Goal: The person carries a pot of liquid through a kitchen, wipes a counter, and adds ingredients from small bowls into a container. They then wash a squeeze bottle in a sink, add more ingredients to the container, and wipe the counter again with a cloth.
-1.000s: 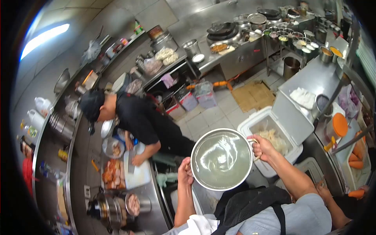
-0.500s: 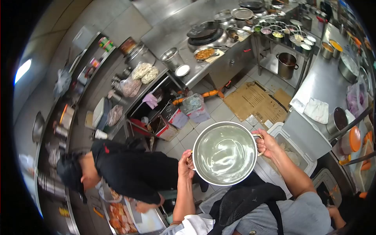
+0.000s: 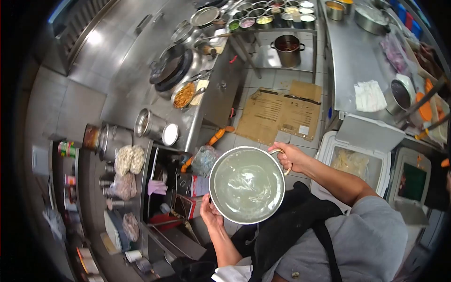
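Note:
A large round metal pot (image 3: 246, 184) full of clear, shiny liquid is held level in front of my body. My right hand (image 3: 287, 159) is wrapped round its handle at the upper right. At the pot's lower left side, my left hand (image 3: 211, 212) grips the other handle, which is mostly hidden by the fingers and rim. Flattened cardboard (image 3: 277, 115) lies on the tiled floor beyond the pot.
Left of the pot are a steel counter (image 3: 195, 124) with a wok (image 3: 167, 70) and a pan of orange food (image 3: 184, 95). A stockpot (image 3: 287, 50) stands on a low shelf ahead. An open white cooler (image 3: 329, 149) is at right, beside a steel table (image 3: 350, 61).
The view has turned left and the pot has moved a little left with both hands still on it. The co-worker in black has almost left the view, with dark clothing at the bottom.

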Motion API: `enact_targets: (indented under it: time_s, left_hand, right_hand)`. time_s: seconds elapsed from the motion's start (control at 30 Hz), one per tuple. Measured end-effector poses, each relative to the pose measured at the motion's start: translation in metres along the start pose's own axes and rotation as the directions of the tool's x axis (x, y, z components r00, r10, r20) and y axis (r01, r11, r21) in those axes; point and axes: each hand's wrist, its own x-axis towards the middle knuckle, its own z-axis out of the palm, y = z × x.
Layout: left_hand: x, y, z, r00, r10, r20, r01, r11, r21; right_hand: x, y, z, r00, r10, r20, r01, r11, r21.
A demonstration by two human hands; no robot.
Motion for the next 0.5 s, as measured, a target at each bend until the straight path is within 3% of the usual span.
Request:
enact_targets:
  time_s: [0.07, 0.3, 0.5]
  left_hand:
    - [0.036, 0.019, 0.015, 0.993, -0.077, 0.088, 0.08, 0.996, -0.033]
    - [0.151, 0.069, 0.086, 0.952, -0.156, 0.262, 0.12, 0.982, 0.149]
    - [0.226, 0.068, 0.2, 0.866, -0.225, 0.447, 0.145, 0.968, 0.205]
  right_hand:
    - [0.022, -0.004, 0.0, 0.999, -0.038, 0.0, 0.038, 0.997, 0.068]
    - [0.028, -0.051, 0.021, 0.974, -0.187, -0.127, 0.214, 0.944, 0.25]
    - [0.025, -0.127, -0.001, 0.925, -0.32, -0.203, 0.37, 0.878, 0.303]
